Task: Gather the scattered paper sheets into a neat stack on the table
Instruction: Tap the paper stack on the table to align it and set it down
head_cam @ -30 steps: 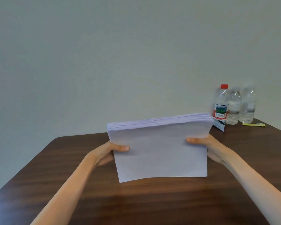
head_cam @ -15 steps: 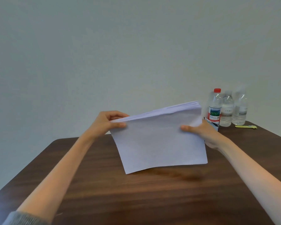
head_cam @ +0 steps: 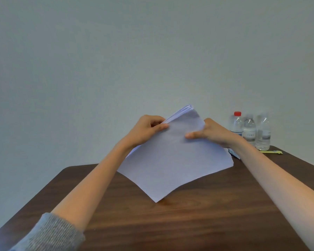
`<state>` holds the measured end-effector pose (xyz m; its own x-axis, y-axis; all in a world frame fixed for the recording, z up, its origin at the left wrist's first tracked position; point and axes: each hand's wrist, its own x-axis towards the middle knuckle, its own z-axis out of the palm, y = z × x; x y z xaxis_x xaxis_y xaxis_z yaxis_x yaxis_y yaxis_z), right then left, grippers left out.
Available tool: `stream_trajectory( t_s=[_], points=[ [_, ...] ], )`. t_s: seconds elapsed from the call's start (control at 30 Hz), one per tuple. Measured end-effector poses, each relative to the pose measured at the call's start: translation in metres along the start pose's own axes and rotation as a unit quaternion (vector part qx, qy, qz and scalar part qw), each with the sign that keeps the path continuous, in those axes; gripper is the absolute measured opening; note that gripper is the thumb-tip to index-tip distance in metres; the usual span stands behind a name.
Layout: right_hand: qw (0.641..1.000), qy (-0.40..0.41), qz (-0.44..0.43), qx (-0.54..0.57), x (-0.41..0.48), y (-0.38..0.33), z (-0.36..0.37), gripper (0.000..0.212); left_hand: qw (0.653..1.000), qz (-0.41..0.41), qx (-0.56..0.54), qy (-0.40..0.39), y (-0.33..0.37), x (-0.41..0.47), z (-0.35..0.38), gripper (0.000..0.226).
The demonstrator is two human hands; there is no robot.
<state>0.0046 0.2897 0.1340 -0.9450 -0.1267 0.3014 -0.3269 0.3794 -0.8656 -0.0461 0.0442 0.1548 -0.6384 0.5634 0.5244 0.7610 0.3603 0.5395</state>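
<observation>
Holding the paper stack (head_cam: 170,160) up diamond-wise over the middle of the surface (head_cam: 188,225). Its low corner is at or just off the wood; can't tell contact. Left hand (head_cam: 145,130) pinches the upper left edge, thumb on near face, fingers curled behind. Right hand (head_cam: 213,134) grips the upper right edge, thumb across near face, fingers hidden. Both hands sit close together near the top corner.

Handling guess: sheets are light, floppy and slick on each other; the top corner fans slightly. Probably best held at two opposite edges and tapped down on one edge to square up.

Surface is dark glossy wood-grain. Far right: three water bottles (head_cam: 250,131), a yellow-green pen-like item (head_cam: 270,152), part of a small carton (head_cam: 234,154). Plain pale wall (head_cam: 116,60) behind. Grey sleeve (head_cam: 49,234) on left arm.
</observation>
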Motion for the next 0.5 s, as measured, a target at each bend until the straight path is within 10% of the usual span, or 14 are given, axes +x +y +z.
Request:
stream_trajectory(
  t_s=[0.33, 0.5],
  points=[
    [0.992, -0.021, 0.043, -0.121, 0.004, -0.023, -0.010, 0.035, 0.976, -0.024, -0.034, 0.214, -0.026, -0.019, 0.008, 0.034],
    [0.993, 0.065, -0.008, 0.095, -0.005, 0.001, -0.015, 0.041, 0.935, -0.083, -0.205, 0.276, -0.044, -0.035, 0.001, 0.037]
  ],
)
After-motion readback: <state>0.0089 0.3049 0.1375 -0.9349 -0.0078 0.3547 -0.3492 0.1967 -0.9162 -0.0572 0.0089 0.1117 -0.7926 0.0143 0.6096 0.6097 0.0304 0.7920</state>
